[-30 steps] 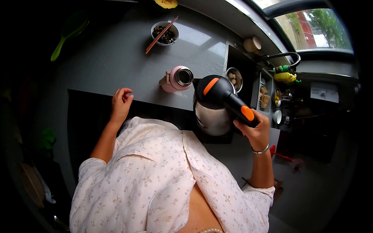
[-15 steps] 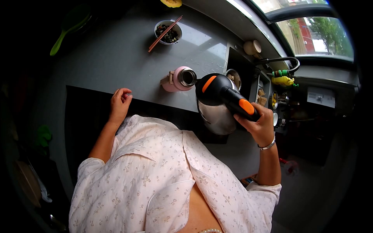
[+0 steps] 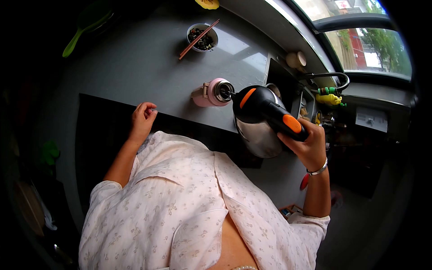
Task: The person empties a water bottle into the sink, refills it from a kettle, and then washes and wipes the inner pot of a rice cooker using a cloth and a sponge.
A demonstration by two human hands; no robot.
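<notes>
My right hand [image 3: 308,144] is wrapped round the black and orange handle of a steel kettle [image 3: 257,135]. The kettle is tipped, its spout at the open mouth of a pink bottle [image 3: 207,94], and a thin stream of water shows between them. The bottle stands upright on the grey counter [image 3: 148,67], with a beige clasp on its left side. Over the counter's front edge hovers my left hand [image 3: 144,118], fingers curled with thumb near the fingertips; whether something small is between them is hidden.
Behind the bottle is a white bowl [image 3: 213,43] of dark food with chopsticks [image 3: 199,38] across it. At the right are a sink [image 3: 281,76], a faucet [image 3: 330,75] and a yellow bottle [image 3: 329,99]. A green-handled utensil [image 3: 73,43] lies back left.
The kettle has tilted further toward the bottle and my right hand has risen with it. A stream now shows at the spout. The whole view has shifted slightly.
</notes>
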